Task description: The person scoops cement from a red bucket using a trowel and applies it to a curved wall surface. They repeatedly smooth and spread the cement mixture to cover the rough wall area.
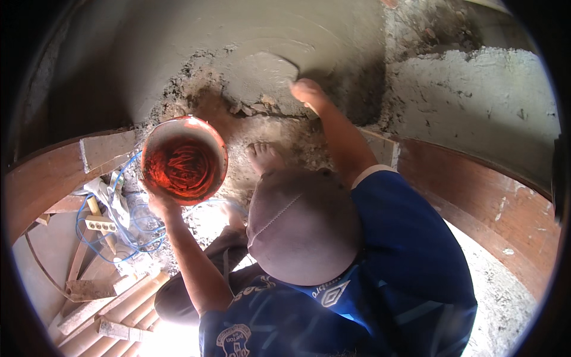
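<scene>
My right hand [308, 91] is closed around the handle of a trowel [276, 64], partly hidden by my fingers. The blade lies flat against wet grey mortar [333, 35] spread smooth across the surface ahead of me. On the left, my left hand [159, 199] grips the side of a red-orange bucket [207, 132], tilted so that its mouth faces up toward me. Thin smears of grey mortar streak the inside of the bucket. Below the trowel, the mortar ends at a ragged edge of rubble [259, 110].
Wooden boards [44, 184] run along the left, and another board [476, 193] curves along the right. A power strip [101, 224], a tangled blue cable [122, 257] and stacked timber [128, 318] lie lower left. My bare foot [265, 156] rests beside the bucket.
</scene>
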`<state>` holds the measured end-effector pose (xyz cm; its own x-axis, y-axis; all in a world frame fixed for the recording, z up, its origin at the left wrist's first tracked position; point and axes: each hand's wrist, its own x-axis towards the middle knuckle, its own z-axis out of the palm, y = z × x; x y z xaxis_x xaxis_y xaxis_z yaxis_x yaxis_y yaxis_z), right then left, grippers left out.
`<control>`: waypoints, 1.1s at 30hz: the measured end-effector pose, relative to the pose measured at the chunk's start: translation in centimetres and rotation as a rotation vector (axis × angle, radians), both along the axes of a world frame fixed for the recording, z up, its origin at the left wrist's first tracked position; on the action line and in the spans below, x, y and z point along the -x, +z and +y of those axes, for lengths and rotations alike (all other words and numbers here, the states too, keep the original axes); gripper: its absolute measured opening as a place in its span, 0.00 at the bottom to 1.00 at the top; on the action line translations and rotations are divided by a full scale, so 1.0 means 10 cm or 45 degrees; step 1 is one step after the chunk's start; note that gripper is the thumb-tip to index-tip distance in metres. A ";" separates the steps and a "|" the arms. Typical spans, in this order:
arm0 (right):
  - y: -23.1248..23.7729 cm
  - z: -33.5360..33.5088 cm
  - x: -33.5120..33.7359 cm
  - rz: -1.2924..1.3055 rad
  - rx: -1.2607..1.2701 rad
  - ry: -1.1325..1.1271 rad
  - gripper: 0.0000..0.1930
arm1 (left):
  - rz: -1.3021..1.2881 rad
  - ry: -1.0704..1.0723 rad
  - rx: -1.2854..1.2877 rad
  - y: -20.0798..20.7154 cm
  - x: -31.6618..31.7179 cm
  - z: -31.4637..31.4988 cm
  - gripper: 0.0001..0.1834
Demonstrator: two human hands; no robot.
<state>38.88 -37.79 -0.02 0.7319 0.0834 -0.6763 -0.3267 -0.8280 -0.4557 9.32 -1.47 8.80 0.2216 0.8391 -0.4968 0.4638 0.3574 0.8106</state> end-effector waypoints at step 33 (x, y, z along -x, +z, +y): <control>-0.44 -0.52 -0.36 -0.091 -0.698 -0.909 0.23 | -0.183 -0.022 0.022 -0.12 -0.02 0.06 0.43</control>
